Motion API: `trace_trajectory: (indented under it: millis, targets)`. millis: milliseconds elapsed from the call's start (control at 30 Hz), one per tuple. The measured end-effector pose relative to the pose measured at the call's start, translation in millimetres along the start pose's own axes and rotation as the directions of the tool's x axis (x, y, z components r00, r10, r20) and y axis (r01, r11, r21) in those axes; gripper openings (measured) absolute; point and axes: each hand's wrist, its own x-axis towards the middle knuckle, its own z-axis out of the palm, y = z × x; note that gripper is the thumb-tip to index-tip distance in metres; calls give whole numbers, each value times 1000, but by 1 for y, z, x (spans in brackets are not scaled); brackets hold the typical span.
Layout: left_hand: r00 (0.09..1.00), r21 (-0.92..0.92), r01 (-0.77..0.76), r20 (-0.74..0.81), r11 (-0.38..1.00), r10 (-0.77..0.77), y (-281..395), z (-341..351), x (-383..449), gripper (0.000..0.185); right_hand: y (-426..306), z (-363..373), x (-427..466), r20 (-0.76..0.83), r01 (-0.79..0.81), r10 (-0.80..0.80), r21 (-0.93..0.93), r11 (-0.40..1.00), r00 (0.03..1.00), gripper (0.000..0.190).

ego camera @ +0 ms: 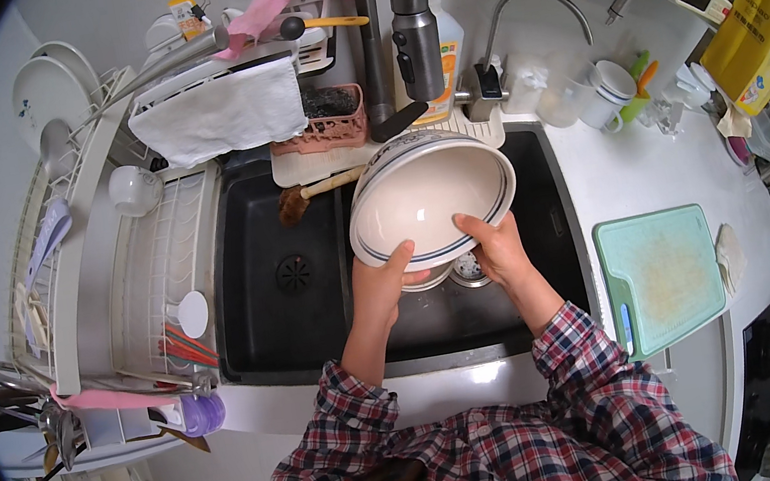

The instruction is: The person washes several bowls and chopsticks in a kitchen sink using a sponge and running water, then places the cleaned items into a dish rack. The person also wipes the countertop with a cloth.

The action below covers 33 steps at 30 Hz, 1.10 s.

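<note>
A large white ceramic bowl [436, 202] with blue bands near its rim is held tilted over the right basin of a black double sink [479, 355], its inside facing me. My left hand [389, 281] grips the rim at the lower left, thumb inside the bowl. On the lower right of the rim, my right hand [495, 245] has its thumb inside too. Beneath the bowl, partly hidden, another light-coloured bowl [429, 282] shows beside the metal sink strainer [470, 269]. The kitchen faucet [416, 47] rises behind the bowl.
A wooden-handled brush [327, 184] lies across the left basin's back. Left stands a dish rack [160, 253] with a white mug [135, 190]. A green cutting board [663, 279] lies on the right counter. Behind the sink are a pink sponge basket [337, 131] and a bottle [449, 64].
</note>
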Motion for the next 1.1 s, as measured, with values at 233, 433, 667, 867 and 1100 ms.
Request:
trace_trajectory:
  millis: [233,433,667,867,1100]
  targets:
    - [971,-111,-216,-127,970,202,6,-5,-2,45,-39,-1,19,295,103,42,-460,882,955,49]
    - [871,78,-426,-232,901,432,3,-22,-8,27,-110,18,21,577,210,147,-505,837,803,112]
    - [625,656,-587,-4,474,781,4,-35,-12,41,-145,54,6,800,791,296,-584,182,522,123]
    - [754,366,-601,-37,711,656,-7,-47,-12,38,-162,75,-15,822,877,389,-476,69,416,132]
    - [862,58,-483,-147,874,486,-17,-52,-12,30,-140,70,-15,798,809,401,-554,195,450,122]
